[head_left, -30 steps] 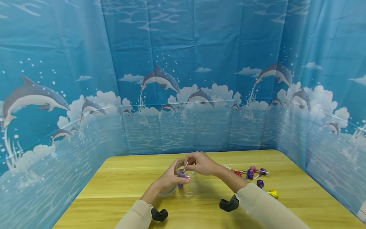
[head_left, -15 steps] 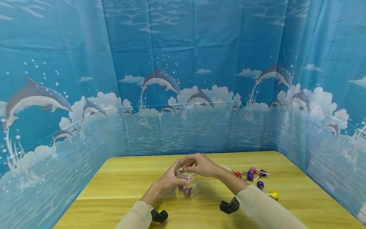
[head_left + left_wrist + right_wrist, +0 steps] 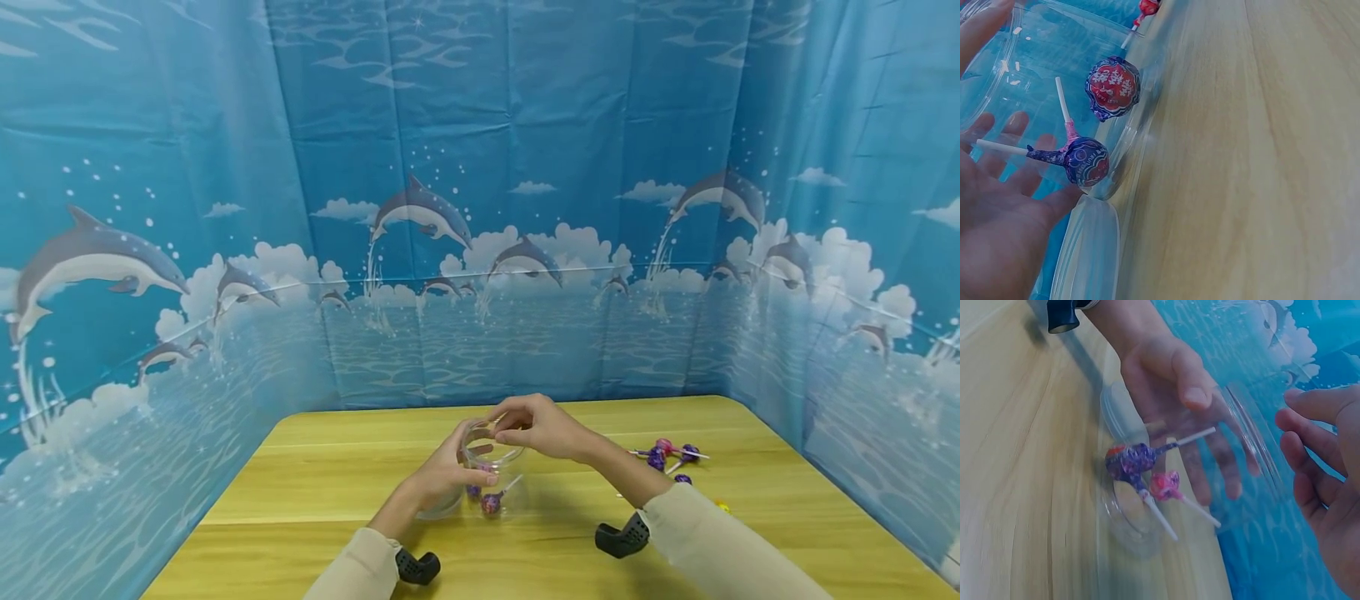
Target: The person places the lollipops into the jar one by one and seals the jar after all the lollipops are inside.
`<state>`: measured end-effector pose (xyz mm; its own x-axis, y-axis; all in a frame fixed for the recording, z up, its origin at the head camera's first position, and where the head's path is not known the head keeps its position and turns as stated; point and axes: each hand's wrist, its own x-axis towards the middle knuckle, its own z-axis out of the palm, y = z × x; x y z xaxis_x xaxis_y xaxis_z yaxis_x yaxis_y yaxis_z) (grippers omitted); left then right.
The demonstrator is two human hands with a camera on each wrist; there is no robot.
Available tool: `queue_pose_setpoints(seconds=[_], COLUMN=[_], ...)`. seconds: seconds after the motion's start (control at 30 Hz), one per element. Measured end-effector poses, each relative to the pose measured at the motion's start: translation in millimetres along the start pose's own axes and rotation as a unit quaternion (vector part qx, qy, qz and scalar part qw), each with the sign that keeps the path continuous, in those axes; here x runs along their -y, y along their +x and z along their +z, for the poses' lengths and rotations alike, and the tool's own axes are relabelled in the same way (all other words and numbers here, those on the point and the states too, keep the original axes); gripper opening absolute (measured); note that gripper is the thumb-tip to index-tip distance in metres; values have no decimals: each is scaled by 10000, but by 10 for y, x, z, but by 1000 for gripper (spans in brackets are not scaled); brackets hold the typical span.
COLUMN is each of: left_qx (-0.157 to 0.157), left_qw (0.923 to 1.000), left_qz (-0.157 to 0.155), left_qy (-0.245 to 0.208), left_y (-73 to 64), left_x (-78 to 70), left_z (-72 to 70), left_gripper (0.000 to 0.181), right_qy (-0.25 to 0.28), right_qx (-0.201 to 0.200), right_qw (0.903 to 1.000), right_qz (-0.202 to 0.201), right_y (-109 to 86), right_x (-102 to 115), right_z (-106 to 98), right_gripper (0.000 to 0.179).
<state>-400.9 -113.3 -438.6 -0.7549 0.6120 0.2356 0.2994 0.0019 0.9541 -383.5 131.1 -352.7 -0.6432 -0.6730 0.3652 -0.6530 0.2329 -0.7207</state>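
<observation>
A clear jar (image 3: 517, 498) stands on the table. My left hand (image 3: 441, 472) holds it from the left side, thumb in front and fingers spread round the back wall. Inside lie a few wrapped lollipops: a purple one (image 3: 491, 503) with its white stick leaning up to the right, another purple lollipop (image 3: 1112, 88), and a pink lollipop (image 3: 1165, 485). Just above the jar's right rim, my right hand (image 3: 546, 428) hovers with loosely bent fingers and nothing between them. A clear lid (image 3: 441, 507) sits beside the jar, partly hidden under my left hand.
To the right lie loose lollipops: purple (image 3: 656, 458), pink (image 3: 663, 446) and a yellow one (image 3: 722, 506) mostly behind my right sleeve. A red lollipop (image 3: 1149, 7) shows past the jar. A dolphin-print curtain (image 3: 480, 333) encloses the wooden table (image 3: 330, 483).
One second ago my right hand pinched a lollipop stick at the jar's mouth. The lollipop dropped to the jar's bottom; my right hand then drew back to the right.
</observation>
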Motion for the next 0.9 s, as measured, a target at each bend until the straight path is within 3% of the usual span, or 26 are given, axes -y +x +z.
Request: queue_pose_setpoints(seconds=[0.23,0.9], left_qx=[-20,-67], left_qw=[9999,9999], left_qz=[100,62], left_qy=[27,83], left_y=[-7,-13], left_x=[-13,-15], left_z=[-1,-3], left_gripper=[85,87], right_qy=[-242,-233], right_qx=[-237,-690], right_qw=[9994,9945], right_qz=[119,756], right_y=[-165,-737], right_x=[-83,-171], right_z=[-120,-474], right_gripper=[24,25])
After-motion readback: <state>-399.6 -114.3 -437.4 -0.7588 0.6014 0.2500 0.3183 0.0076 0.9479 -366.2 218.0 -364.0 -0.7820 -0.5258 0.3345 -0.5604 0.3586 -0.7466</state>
